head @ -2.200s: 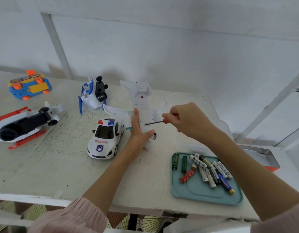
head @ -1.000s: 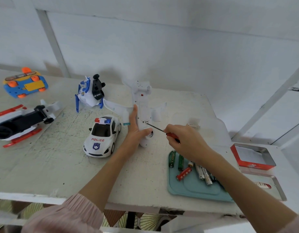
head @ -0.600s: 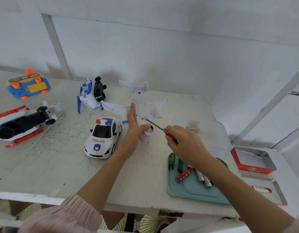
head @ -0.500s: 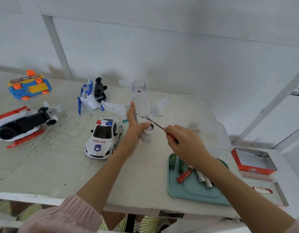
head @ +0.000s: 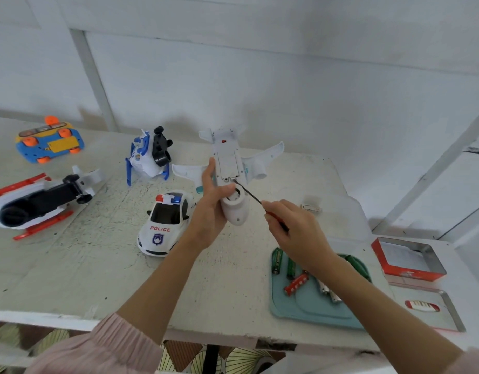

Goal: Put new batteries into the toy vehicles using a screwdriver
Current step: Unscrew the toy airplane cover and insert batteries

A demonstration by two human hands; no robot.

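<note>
A white toy airplane is held belly-up above the table's middle, nose toward me, with my left hand gripping its fuselage. My right hand pinches a small red-handled screwdriver. Its thin dark shaft reaches up-left, and the tip touches the near end of the belly's battery cover. A teal tray at the front right holds several loose batteries, partly hidden by my right forearm.
A white police car stands left of my left wrist. Farther left lie a red-white-black vehicle, a blue and orange car upside down, and a blue-white toy. A red tin and its lid sit at the right.
My left hand has turned the airplane and lifted it toward me. My right hand swung from the plane's side down to its near right, and the screwdriver tip now meets the battery cover.
</note>
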